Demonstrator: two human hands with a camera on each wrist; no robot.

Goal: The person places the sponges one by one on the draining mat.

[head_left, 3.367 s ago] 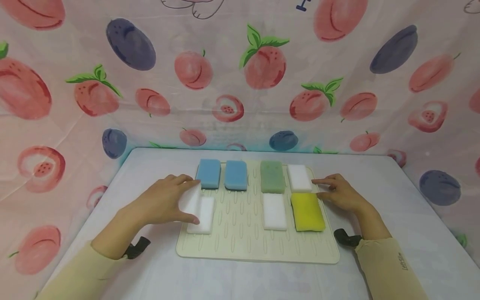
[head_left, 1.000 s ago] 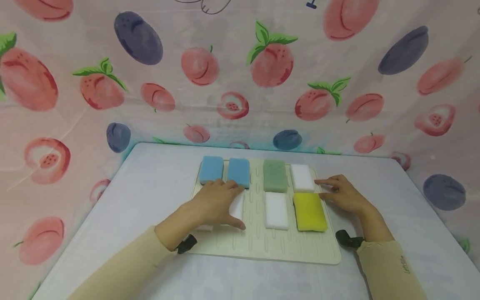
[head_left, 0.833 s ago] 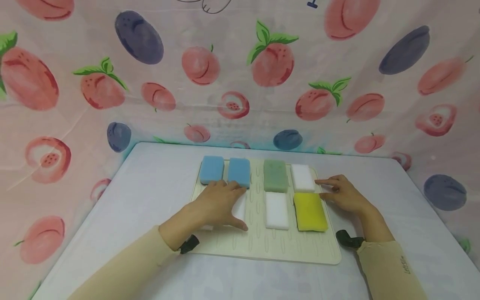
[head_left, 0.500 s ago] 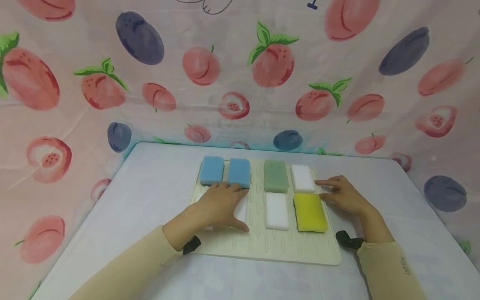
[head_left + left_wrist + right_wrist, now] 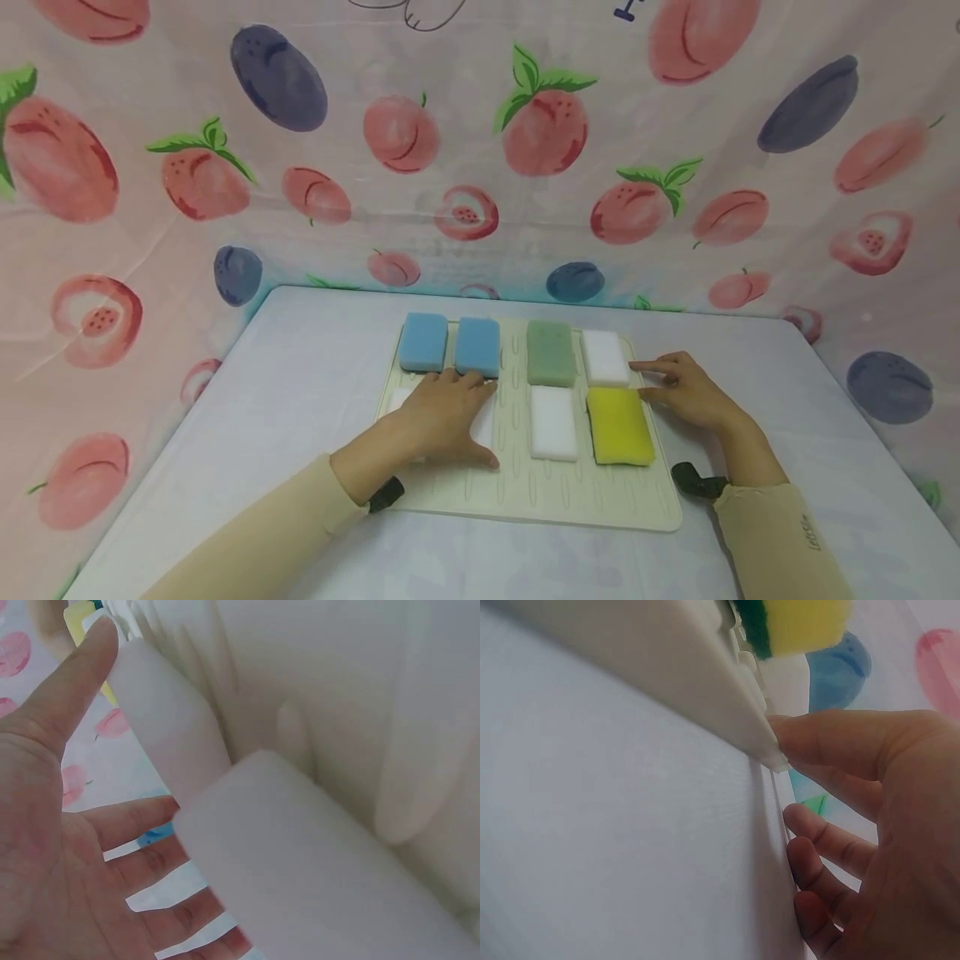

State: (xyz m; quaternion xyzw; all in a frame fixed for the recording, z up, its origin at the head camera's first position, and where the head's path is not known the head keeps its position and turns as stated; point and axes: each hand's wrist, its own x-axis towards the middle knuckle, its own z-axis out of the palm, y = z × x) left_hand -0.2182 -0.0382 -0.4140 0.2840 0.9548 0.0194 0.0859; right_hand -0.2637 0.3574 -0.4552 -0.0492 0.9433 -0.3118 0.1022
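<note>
My left hand (image 5: 444,415) spans a white sponge (image 5: 485,423) lying on the cream ridged mat (image 5: 525,500), thumb at its near end and fingertips at its far end. In the left wrist view that sponge (image 5: 161,716) sits between thumb and forefinger; a second white sponge (image 5: 315,862) blocks part of the view. My palm mostly covers this second one (image 5: 401,397) in the head view. At the mat's right edge my right hand (image 5: 686,392) touches the rim with thumb and extended forefinger. Its other fingers are loosely bent, as the right wrist view shows.
Two blue sponges (image 5: 423,342) stand along the mat's back left. A green sponge (image 5: 551,353) and a white one (image 5: 606,357) are at the back right, another white one (image 5: 553,422) and a yellow sponge (image 5: 621,425) in front. Fruit-patterned cloth (image 5: 465,267) rises behind the table.
My left hand has carried the white sponge rightward from above the left white one and set it beside it. Lately it shifts only slightly right and nearer me. My right hand stays put.
</note>
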